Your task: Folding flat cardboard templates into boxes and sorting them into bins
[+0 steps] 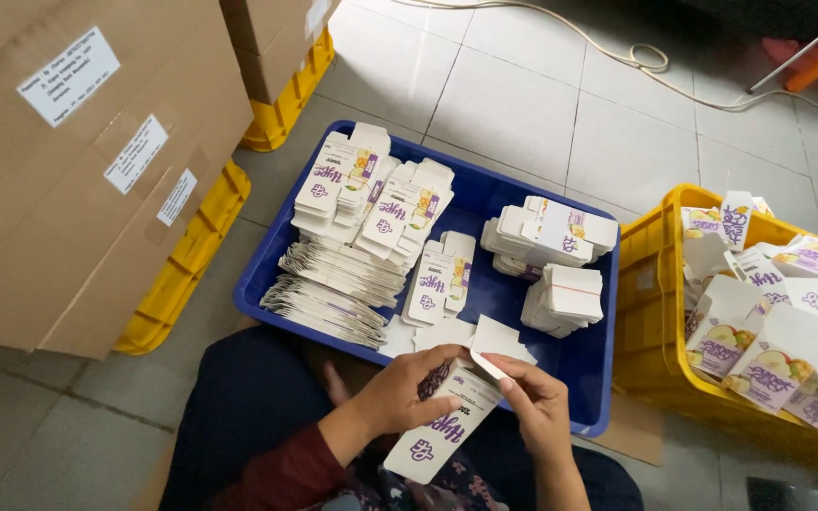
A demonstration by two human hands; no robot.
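— Both hands work one small white carton (442, 426) just in front of the blue tray (485, 203)?
— Yes. Left hand (400, 393) is closed around its upper body; right hand (534, 402) pinches a top flap between fingertips.
— Around the tray?
— Flat carton blanks (362, 189) lie stacked inside; a yellow crate (650, 312) of folded cartons (769, 360) stands right of it, big cardboard boxes (78, 161) left.

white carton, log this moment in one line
left hand holds white purple-printed cardboard carton | right hand fingers on its flap | over blue plastic tray

White-and-purple flat cartons (362, 227) stacked in blue tray (591, 378), folded ones (769, 331) in yellow crate (650, 312), white-labelled brown boxes (87, 151) left
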